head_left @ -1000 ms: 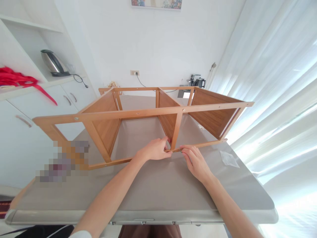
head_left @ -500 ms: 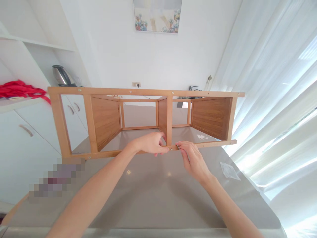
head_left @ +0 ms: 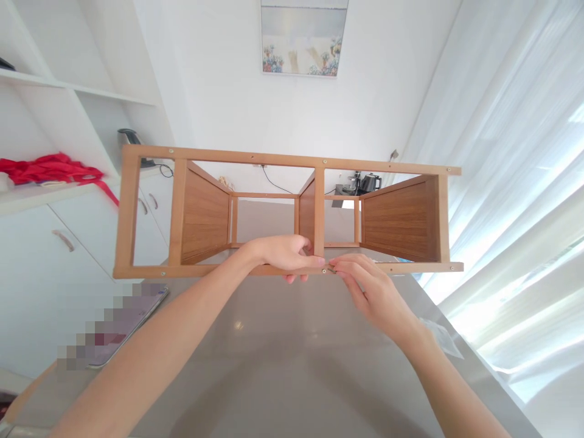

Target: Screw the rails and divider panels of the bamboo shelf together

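Note:
A wooden shelf unit (head_left: 201, 213) lies on its side across the grey table, its open frame facing me. My left hand (head_left: 285, 252) is wrapped round the lower rail (head_left: 392, 267), just left of the middle upright (head_left: 320, 213); the thumb lies along the rail and the fingertips show below it. At the foot of that upright sits a metal screw (head_left: 324, 271). Right beside it, my right hand (head_left: 365, 283) is closed in a pinch on a small thin metal piece (head_left: 331, 270). Only its tip shows, so its kind is unclear.
The grey table (head_left: 274, 365) bears a flat, partly pixelated device (head_left: 137, 322) on the left and a clear plastic bag (head_left: 442, 337) on the right. Behind stand a black kettle (head_left: 370, 182) and white cabinets (head_left: 73, 261) with red cloth (head_left: 50, 168). Sheer curtains (head_left: 511, 152) hang right.
The view has shifted, so the shelf unit appears further right and its lower rail slightly higher. My left hand keeps its hold, and my right hand stays pinched by the screw, turned slightly.

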The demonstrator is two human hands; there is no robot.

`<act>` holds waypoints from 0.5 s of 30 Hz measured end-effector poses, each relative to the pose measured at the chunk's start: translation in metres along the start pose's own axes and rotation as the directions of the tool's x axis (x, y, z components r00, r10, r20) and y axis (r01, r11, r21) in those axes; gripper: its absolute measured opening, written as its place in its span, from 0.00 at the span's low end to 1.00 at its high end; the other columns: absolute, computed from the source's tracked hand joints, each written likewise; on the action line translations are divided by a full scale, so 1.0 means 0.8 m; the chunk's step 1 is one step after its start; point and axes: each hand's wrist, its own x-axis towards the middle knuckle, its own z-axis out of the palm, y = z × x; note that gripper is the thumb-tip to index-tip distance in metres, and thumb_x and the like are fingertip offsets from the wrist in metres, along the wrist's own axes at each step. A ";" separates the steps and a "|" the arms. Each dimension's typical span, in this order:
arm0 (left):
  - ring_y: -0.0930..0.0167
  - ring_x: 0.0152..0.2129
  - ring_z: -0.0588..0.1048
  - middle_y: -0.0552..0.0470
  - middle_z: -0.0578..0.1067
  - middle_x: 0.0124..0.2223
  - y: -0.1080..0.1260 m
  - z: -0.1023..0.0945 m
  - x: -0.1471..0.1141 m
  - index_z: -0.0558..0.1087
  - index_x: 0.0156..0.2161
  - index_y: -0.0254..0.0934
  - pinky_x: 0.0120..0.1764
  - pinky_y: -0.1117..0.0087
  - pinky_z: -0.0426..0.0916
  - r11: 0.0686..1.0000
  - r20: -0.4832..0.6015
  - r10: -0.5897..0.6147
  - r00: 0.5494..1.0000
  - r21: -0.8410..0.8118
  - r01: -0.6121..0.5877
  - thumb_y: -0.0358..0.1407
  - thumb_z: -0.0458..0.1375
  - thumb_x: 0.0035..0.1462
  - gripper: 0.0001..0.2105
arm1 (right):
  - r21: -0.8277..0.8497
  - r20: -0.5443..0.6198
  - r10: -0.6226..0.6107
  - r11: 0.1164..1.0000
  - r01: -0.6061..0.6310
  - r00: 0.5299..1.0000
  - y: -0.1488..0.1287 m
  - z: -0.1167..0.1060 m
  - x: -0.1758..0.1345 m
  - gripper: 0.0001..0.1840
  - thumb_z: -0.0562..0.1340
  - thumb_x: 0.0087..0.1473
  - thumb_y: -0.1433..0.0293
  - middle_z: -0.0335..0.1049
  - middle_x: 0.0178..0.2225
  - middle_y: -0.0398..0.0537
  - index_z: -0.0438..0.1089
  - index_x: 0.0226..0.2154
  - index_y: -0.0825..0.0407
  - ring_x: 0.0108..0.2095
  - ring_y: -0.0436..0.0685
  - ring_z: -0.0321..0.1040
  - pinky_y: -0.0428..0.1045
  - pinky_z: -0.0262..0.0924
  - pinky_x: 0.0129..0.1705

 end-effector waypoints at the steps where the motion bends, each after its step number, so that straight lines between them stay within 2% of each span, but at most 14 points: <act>1: 0.70 0.23 0.77 0.54 0.80 0.30 0.001 -0.001 0.000 0.70 0.47 0.39 0.38 0.68 0.68 1.000 0.006 0.002 1.000 0.011 -0.003 0.57 0.56 0.56 0.24 | -0.014 0.005 -0.016 1.000 0.016 1.000 0.000 0.000 0.000 0.15 0.49 0.68 0.72 0.72 0.48 0.50 0.68 0.47 0.45 0.48 0.58 0.69 0.56 0.66 0.47; 4: 0.69 0.25 0.79 0.55 0.80 0.28 0.000 -0.001 0.001 0.70 0.45 0.39 0.39 0.68 0.68 1.000 0.027 0.004 1.000 0.022 -0.004 0.56 0.56 0.57 0.22 | -0.041 0.018 -0.035 0.999 0.036 0.999 0.000 0.002 -0.003 0.14 0.50 0.68 0.73 0.71 0.48 0.50 0.69 0.47 0.45 0.47 0.58 0.69 0.55 0.65 0.46; 7: 0.69 0.22 0.78 0.56 0.79 0.27 -0.002 0.005 0.003 0.70 0.44 0.39 0.37 0.68 0.69 1.000 0.030 0.003 1.000 0.014 -0.004 0.55 0.56 0.57 0.21 | -0.056 0.029 -0.036 0.998 0.037 0.999 -0.002 0.004 -0.008 0.13 0.51 0.67 0.73 0.71 0.49 0.51 0.69 0.46 0.45 0.47 0.58 0.68 0.55 0.64 0.45; 11: 0.72 0.17 0.75 0.56 0.79 0.28 -0.003 0.014 0.004 0.69 0.45 0.40 0.33 0.69 0.69 1.000 0.004 0.015 1.000 0.020 -0.015 0.53 0.54 0.59 0.19 | -0.054 0.022 -0.032 0.998 0.034 0.999 -0.005 0.007 -0.015 0.12 0.53 0.67 0.73 0.69 0.50 0.51 0.69 0.46 0.45 0.48 0.58 0.67 0.56 0.64 0.47; 15: 0.70 0.18 0.76 0.56 0.79 0.27 -0.001 0.021 0.003 0.67 0.47 0.40 0.32 0.69 0.69 0.999 -0.031 -0.027 0.999 0.035 0.028 0.56 0.53 0.59 0.22 | -0.042 0.004 -0.039 0.998 0.039 0.999 -0.010 0.010 -0.020 0.13 0.52 0.66 0.74 0.69 0.50 0.51 0.68 0.48 0.44 0.49 0.59 0.67 0.56 0.65 0.48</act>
